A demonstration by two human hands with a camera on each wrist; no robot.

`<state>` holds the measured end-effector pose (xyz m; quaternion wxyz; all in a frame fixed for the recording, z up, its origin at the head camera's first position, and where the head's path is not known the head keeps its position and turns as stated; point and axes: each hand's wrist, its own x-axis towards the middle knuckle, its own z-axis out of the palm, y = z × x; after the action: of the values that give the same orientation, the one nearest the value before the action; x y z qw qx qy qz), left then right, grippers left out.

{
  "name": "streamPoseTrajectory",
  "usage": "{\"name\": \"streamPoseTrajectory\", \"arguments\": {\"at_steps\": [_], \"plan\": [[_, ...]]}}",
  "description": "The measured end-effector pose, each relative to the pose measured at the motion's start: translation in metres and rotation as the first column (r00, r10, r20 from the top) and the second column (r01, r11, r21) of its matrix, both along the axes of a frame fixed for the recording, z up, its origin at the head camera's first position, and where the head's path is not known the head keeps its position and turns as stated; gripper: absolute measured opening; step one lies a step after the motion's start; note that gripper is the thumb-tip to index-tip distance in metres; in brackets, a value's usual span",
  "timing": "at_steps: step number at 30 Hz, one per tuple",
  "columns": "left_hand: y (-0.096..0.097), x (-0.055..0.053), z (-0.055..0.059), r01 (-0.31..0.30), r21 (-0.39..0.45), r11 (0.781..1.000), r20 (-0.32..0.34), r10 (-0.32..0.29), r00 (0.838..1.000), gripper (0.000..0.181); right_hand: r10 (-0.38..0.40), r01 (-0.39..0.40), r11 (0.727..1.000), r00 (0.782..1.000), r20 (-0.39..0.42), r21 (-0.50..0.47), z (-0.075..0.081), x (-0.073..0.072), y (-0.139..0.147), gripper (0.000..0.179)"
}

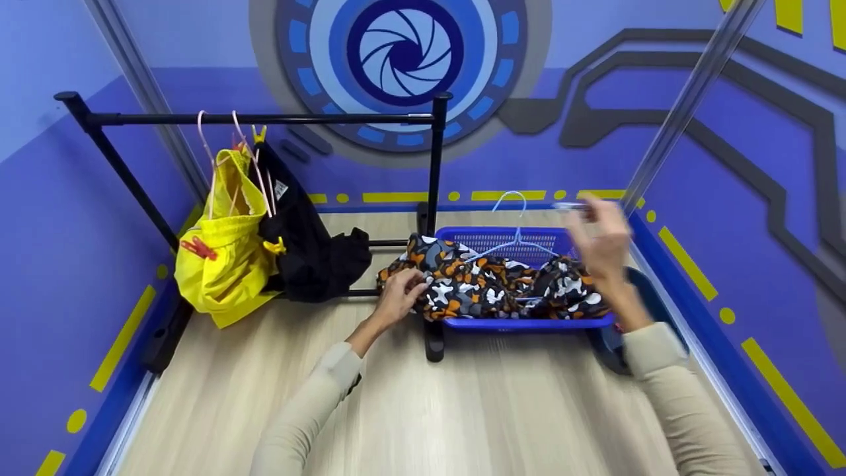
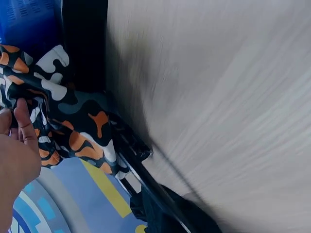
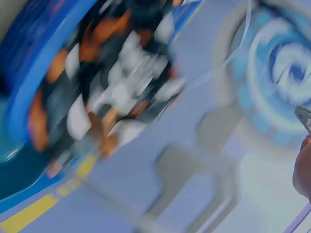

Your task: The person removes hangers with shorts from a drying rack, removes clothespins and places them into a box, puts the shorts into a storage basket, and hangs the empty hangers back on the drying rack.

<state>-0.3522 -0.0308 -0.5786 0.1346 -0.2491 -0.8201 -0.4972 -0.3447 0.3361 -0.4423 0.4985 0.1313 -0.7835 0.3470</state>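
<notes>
We find bright light in the head view, with soft shadows on the pale surface [image 1: 489,410]. The right hand [image 1: 598,241] smears with motion; the left hand [image 1: 396,299] is crisper. Our right wrist view heavily blurs the patterned cloth [image 3: 119,82]; the left wrist's looks greyer.

Through the right wrist camera I saw a blurred patch of black, white and orange cloth [image 3: 116,87] lying along the rim of a blue basket [image 3: 39,63]. A teal tub [image 3: 17,170] filled the lower left corner. A pale hanger [image 3: 214,71] stretched from the cloth across the painted wall [image 3: 262,189]. At the right edge, my right hand [image 3: 303,172] held a small grey object [image 3: 304,115].
</notes>
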Motion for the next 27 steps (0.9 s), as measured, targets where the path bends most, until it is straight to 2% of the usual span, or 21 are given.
{"name": "streamPoseTrajectory", "arguments": {"at_steps": [2,4,6,8,10,13,14,17,21,23,25,26,27], "plan": [[0.003,0.001,-0.002,0.012,0.067,0.998,0.045,-0.015,0.999,0.011,-0.079,0.084,0.99,0.996,0.05,-0.113,-0.004,0.002,0.028,0.021],[0.005,0.002,-0.005,0.026,0.155,0.988,0.091,-0.04,0.995,0.013,-0.139,0.161,0.966,0.983,0.12,-0.204,-0.013,0.006,0.052,0.019],[0.008,0.003,-0.008,0.032,0.232,0.972,0.124,-0.062,0.99,0.015,-0.187,0.239,0.94,0.958,0.216,-0.245,-0.027,0.012,0.072,0.023],[0.009,0.004,-0.01,0.037,0.28,0.959,0.144,-0.08,0.986,0.018,-0.237,0.316,0.921,0.919,0.315,-0.227,-0.044,0.018,0.088,0.026],[0.01,0.005,-0.011,0.046,0.31,0.95,0.155,-0.098,0.983,0.021,-0.274,0.373,0.915,0.857,0.437,-0.157,-0.062,0.026,0.101,0.028],[0.009,0.006,-0.01,0.049,0.321,0.946,0.176,-0.11,0.978,0.024,-0.304,0.388,0.922,0.734,0.608,-0.008,-0.087,0.039,0.116,0.031],[0.009,0.005,-0.01,0.049,0.325,0.945,0.185,-0.114,0.976,0.024,-0.307,0.372,0.928,0.695,0.65,0.041,-0.095,0.043,0.121,0.032],[0.007,0.011,0.002,0.049,0.32,0.946,0.204,-0.119,0.972,0.025,-0.308,0.31,0.939,0.571,0.761,0.148,-0.119,0.052,0.132,0.032],[0.008,0.013,0.002,0.048,0.302,0.952,0.205,-0.114,0.972,0.025,-0.314,0.222,0.946,0.426,0.849,0.238,-0.141,0.062,0.143,0.031],[0.008,0.007,-0.006,0.048,0.304,0.952,0.203,-0.114,0.973,0.025,-0.317,0.168,0.947,0.362,0.877,0.273,-0.143,0.064,0.146,0.032],[0.008,0.004,-0.009,0.037,0.302,0.953,0.198,-0.101,0.975,0.025,-0.314,0.111,0.949,0.308,0.898,0.294,-0.143,0.064,0.148,0.031],[0.007,0.003,-0.01,0.03,0.297,0.954,0.196,-0.092,0.976,0.025,-0.313,0.08,0.95,0.281,0.907,0.303,-0.142,0.063,0.149,0.03],[0.006,0.003,-0.01,0.025,0.287,0.958,0.186,-0.082,0.979,0.024,-0.312,0.05,0.949,0.267,0.912,0.31,-0.14,0.062,0.149,0.032]]}}
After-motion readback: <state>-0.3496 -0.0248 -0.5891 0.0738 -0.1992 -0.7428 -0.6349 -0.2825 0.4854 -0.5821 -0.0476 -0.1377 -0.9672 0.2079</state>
